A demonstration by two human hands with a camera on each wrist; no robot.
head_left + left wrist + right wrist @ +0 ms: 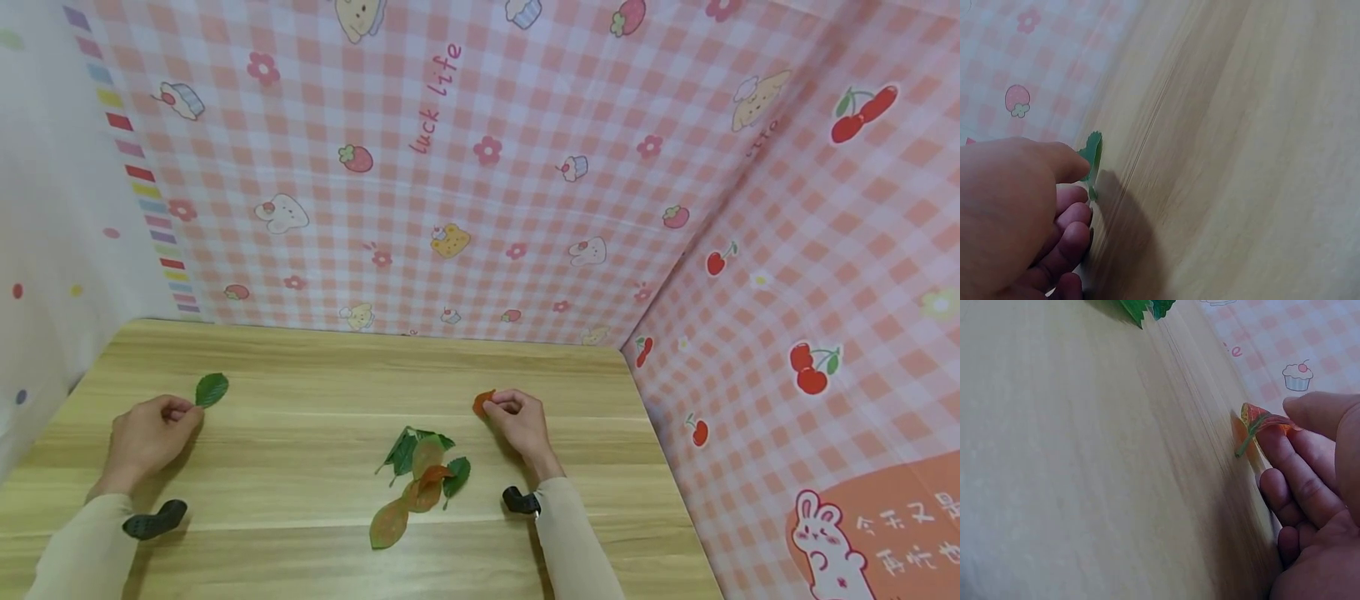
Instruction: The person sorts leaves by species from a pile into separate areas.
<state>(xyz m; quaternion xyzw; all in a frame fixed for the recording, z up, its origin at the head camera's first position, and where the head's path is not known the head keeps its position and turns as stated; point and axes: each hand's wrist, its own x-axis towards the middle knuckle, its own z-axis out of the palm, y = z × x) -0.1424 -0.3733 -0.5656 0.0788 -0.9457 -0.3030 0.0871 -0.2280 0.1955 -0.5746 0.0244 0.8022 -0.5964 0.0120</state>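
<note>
At the left of the table my left hand (153,437) pinches a green leaf (212,389) with toothed edges near its stem. The left wrist view has that green leaf (1091,156) between thumb and fingers. Right of the middle, my right hand (521,423) pinches an orange-red leaf (483,404) by its edge. In the right wrist view the orange-red leaf (1257,422) is curled, its green stem pointing away from the fingers. Between the hands lies a loose pile of green leaves (403,454) and orange-green leaves (390,523), partly overlapping.
The wood-grain table (300,467) meets a pink checked cloth wall (420,208) at the back. Another checked cloth (750,333) stands along the right side, and a white dotted one (52,250) on the left. Black wrist devices (155,520) sit at both cuffs.
</note>
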